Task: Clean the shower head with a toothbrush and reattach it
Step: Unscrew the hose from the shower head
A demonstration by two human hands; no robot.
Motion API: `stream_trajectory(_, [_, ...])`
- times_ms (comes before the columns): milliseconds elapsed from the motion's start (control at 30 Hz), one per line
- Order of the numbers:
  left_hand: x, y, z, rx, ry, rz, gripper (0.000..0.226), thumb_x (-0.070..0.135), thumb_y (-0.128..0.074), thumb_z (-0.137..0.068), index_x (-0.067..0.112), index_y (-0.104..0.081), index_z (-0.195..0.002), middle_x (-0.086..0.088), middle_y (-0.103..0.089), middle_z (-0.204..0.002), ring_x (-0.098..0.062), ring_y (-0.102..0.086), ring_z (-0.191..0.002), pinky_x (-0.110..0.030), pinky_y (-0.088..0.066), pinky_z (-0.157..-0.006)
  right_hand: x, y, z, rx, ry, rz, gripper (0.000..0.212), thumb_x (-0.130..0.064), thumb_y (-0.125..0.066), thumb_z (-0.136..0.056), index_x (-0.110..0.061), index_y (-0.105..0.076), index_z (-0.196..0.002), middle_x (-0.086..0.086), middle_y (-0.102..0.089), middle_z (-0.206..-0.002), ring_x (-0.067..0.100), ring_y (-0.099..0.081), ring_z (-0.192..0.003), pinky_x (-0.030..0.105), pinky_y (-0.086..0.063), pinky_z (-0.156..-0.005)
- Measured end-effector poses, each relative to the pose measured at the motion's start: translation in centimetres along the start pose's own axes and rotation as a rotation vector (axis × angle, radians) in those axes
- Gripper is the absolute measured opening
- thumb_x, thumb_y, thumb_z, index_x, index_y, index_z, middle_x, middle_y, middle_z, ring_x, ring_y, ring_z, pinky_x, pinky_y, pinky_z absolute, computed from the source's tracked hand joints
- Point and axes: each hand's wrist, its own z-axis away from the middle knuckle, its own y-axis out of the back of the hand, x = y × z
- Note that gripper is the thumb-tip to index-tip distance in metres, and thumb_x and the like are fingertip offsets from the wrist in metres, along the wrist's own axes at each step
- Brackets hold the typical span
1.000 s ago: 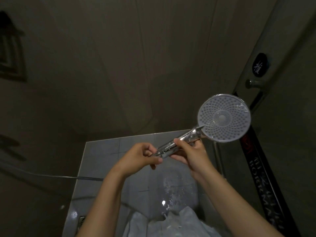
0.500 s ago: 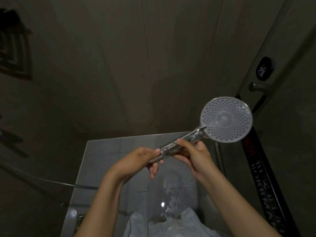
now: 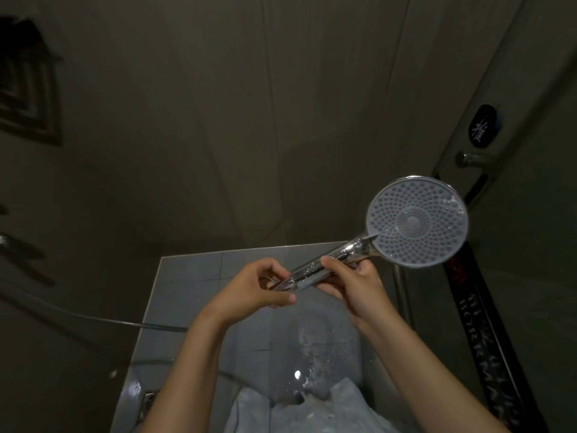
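**Shower head held in both hands above tiled floor**

Light: dim, and the surfaces read grey-brown. The view looks down over both forearms.

Shower head: in the air, right of centre, with its round spray face turned toward the camera. Rings of nozzles and a plain central disc show, with a few wet glints near the upper right edge. The chrome handle slants down-left from the face into the hands.

Right hand: fingers and thumb curled round the middle of the handle, thumb on top.

Left hand: fingers curled tight round the handle's lower end. The fingers hide what sits at that end.

Hose: a thin line from the left edge that passes behind the left forearm. Its join to the handle cannot be seen.

Surface: pale tiled floor below the hands, grout lines visible. 1 drain grate sits at lower left. A pale rounded shape with water drops and 1 bright reflection lies under the hands; I cannot tell what it is. A white crumpled sheet lies at the bottom edge.

Room: panelled wall ahead with vertical seams, and a dark square vent at upper left. At right there is 1 metal door handle with a black oval label above it. A dark lettered strip runs down toward the lower right.
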Motion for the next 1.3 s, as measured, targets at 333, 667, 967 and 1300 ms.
stream_trajectory(333, [-0.2, 0.54, 0.23, -0.135, -0.049, 0.082, 0.01, 0.015, -0.062, -0.086, 0.005, -0.061, -0.088, -0.005, -0.064, -0.068, -0.017, -0.052, -0.056, -0.022, -0.046, -0.058, -0.23, 0.06, 0.34, -0.002, 0.004, -0.009, 0.016, -0.006, -0.066, -0.083, -0.006, -0.056, -0.095, 0.013, -0.072, -0.087, 0.024, -0.072, -0.082, 0.03, -0.058, -0.063])
stream_trajectory(667, [0.11, -0.27, -0.04, -0.098, 0.03, -0.079, 0.027, 0.023, -0.041, -0.1, 0.014, -0.063, -0.087, 0.0, -0.066, -0.072, -0.012, -0.054, -0.058, -0.026, -0.041, -0.061, -0.59, 0.36, 0.22, 0.009, -0.01, 0.008, 0.022, -0.005, -0.066, -0.082, -0.002, -0.056, -0.101, 0.018, -0.071, -0.097, 0.027, -0.071, -0.091, 0.033, -0.06, -0.073])
stream_trajectory(967, [-0.02, 0.03, -0.08, 0.003, -0.033, -0.05, 0.028, -0.006, -0.075, -0.072, 0.009, -0.058, -0.088, 0.008, -0.059, -0.064, 0.001, -0.051, -0.05, -0.011, -0.039, -0.047, -0.6, 0.1, 0.41, 0.02, 0.005, -0.041, 0.016, -0.003, -0.064, -0.084, -0.008, -0.055, -0.095, 0.011, -0.071, -0.089, 0.021, -0.071, -0.081, 0.032, -0.06, -0.068])
stream_trajectory(1300, [-0.52, 0.48, 0.07, -0.022, -0.026, -0.1, 0.013, 0.004, -0.074, -0.077, 0.011, -0.064, -0.084, 0.0, -0.062, -0.065, -0.008, -0.055, -0.051, -0.02, -0.037, -0.05, -0.08, -0.06, 0.44, 0.042, -0.026, -0.059, 0.027, -0.003, -0.067, -0.082, -0.003, -0.053, -0.105, 0.017, -0.067, -0.101, 0.025, -0.071, -0.085, 0.031, -0.059, -0.065])
